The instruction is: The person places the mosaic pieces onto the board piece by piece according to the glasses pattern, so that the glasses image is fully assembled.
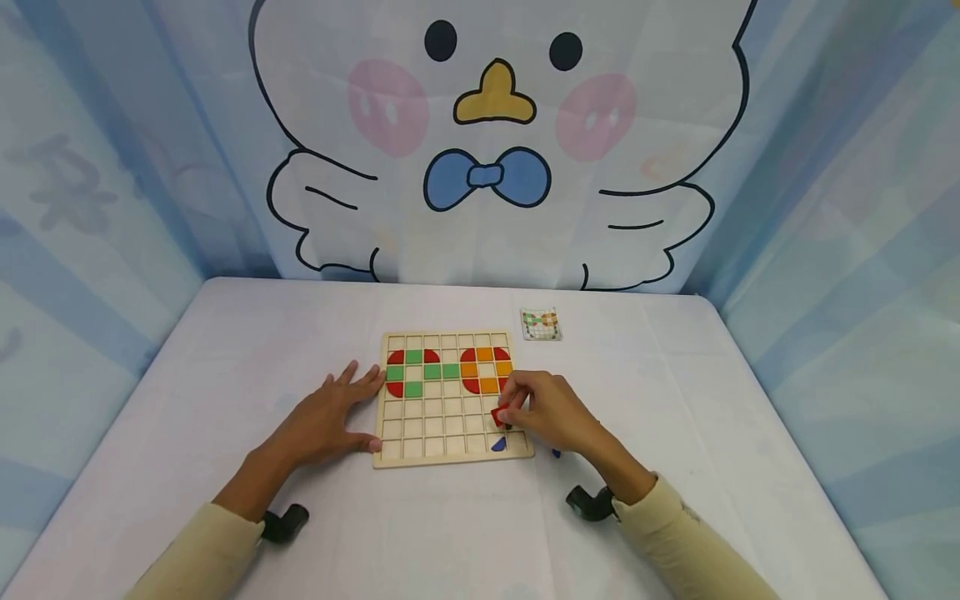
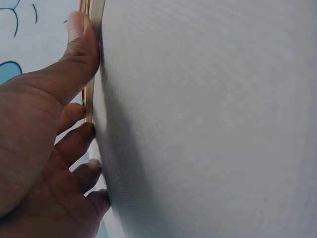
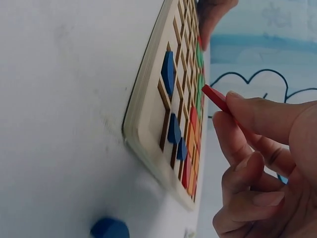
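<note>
A wooden grid board (image 1: 450, 460) lies on the table, its upper rows partly filled with red, green and orange tiles. My left hand (image 1: 322, 421) rests against the board's left edge, fingers extended and thumb near the lower corner; the left wrist view shows the thumb touching the side. Over the right part of the grid, my right hand (image 1: 551, 408) pinches a red tile (image 3: 215, 99) between thumb and index finger, the tile tilted above the board. Several blue pieces, one a rounded blue tile (image 1: 498, 445), lie loose on the board's lower right side.
Another blue piece (image 3: 110, 229) lies on the white table just off the board's right edge. A small pattern card (image 1: 541, 324) sits behind the board's far right corner. A printed curtain (image 1: 487, 242) stands behind the table.
</note>
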`<action>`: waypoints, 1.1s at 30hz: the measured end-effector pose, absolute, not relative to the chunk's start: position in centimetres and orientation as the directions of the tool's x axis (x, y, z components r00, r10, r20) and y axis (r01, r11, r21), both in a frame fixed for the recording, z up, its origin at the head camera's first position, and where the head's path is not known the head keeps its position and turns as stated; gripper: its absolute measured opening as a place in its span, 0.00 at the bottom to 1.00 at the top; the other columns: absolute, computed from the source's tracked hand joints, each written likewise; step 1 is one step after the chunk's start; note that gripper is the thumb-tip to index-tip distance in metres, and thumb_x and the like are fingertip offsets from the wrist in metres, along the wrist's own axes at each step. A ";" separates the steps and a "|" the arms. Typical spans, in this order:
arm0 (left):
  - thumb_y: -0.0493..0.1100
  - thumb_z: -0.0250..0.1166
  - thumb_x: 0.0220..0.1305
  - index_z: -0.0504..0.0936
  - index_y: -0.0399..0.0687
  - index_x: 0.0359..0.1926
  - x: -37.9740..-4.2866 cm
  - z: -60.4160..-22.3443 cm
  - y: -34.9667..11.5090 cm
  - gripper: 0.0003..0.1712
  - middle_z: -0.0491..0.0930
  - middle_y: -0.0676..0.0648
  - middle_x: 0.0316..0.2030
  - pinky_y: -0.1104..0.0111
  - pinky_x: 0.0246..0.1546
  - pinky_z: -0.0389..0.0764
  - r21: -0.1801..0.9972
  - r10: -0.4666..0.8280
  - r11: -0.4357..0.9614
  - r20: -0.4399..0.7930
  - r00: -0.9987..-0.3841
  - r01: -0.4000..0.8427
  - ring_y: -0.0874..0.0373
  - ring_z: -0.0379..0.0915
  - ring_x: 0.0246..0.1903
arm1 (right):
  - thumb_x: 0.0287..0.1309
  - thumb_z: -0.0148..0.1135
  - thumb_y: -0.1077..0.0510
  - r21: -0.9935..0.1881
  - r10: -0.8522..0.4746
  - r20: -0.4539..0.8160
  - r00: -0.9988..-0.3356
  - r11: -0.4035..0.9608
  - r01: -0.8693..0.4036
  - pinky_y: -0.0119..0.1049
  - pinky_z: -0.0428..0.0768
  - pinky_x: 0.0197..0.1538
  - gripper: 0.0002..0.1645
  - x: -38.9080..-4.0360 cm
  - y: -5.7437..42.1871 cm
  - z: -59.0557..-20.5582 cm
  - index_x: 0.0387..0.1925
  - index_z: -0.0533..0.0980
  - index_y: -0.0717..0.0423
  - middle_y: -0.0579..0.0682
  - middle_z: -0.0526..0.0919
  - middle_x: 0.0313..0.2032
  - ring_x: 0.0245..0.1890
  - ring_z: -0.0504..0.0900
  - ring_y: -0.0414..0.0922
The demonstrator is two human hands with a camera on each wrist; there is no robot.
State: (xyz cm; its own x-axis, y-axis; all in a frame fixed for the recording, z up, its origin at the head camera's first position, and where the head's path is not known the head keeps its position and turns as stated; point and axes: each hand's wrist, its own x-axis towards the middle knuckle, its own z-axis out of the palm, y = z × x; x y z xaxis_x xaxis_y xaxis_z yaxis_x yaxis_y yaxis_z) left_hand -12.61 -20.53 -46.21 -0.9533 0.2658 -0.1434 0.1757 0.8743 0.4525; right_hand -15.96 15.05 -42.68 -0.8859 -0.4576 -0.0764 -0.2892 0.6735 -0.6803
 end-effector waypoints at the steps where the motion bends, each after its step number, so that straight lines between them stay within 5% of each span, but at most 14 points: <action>1: 0.62 0.83 0.51 0.59 0.55 0.84 -12.6 -46.2 -20.5 0.65 0.56 0.41 0.84 0.28 0.73 0.61 0.453 0.267 0.874 -0.143 -0.953 0.176 0.22 0.45 0.81 | 0.64 0.75 0.57 -0.684 -0.459 -0.069 -0.886 0.668 -0.293 0.31 0.71 0.28 0.06 -16.0 14.8 -42.7 0.36 0.83 0.45 0.40 0.84 0.29 0.24 0.74 0.43; 33: 0.64 0.83 0.50 0.59 0.54 0.83 -12.8 -46.0 -20.4 0.65 0.56 0.39 0.83 0.27 0.72 0.63 0.462 0.264 0.871 -0.155 -0.952 0.166 0.19 0.45 0.79 | 0.62 0.77 0.57 -0.663 -0.421 -0.032 -0.906 0.688 -0.297 0.35 0.76 0.32 0.08 -18.0 7.3 -43.6 0.33 0.83 0.43 0.41 0.83 0.27 0.31 0.80 0.40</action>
